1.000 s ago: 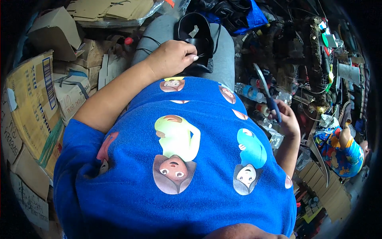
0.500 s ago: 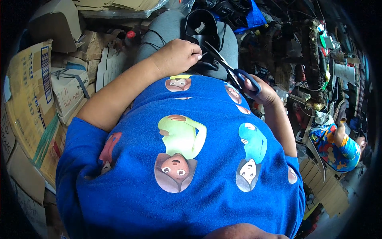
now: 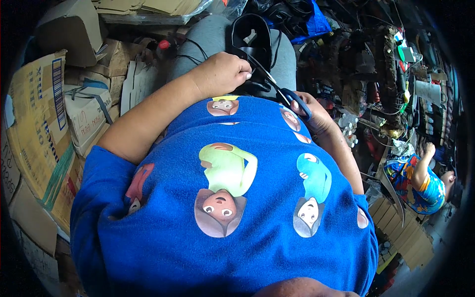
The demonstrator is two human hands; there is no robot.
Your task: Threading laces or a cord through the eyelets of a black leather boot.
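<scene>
A black leather-like piece (image 3: 252, 24) with a wide loop rests on my lap between my grey-clad thighs. My left hand (image 3: 222, 74) is closed at its near left edge, thumb and fingers pinched together on it. In my right hand (image 3: 312, 113) is a pair of scissors (image 3: 287, 95) with dark blue handles, the fingers through the loops. Its blades point up and left into the black piece, their tips close to my left fingers. Whether the blades are parted is hard to make out. Thin black cords trail beside the piece.
Cardboard boxes (image 3: 37, 133) are stacked on my left. Beyond my knees lies a blue bag (image 3: 314, 22) with black pieces near it. Clutter fills the right side, with a curved blade-like strip (image 3: 393, 190) and another person (image 3: 420, 183) in bright patterned clothes low down.
My right hand and the scissors have shifted slightly left, and the handles have closed up somewhat. My left hand stays nearly in place. The other person's arm at right has risen.
</scene>
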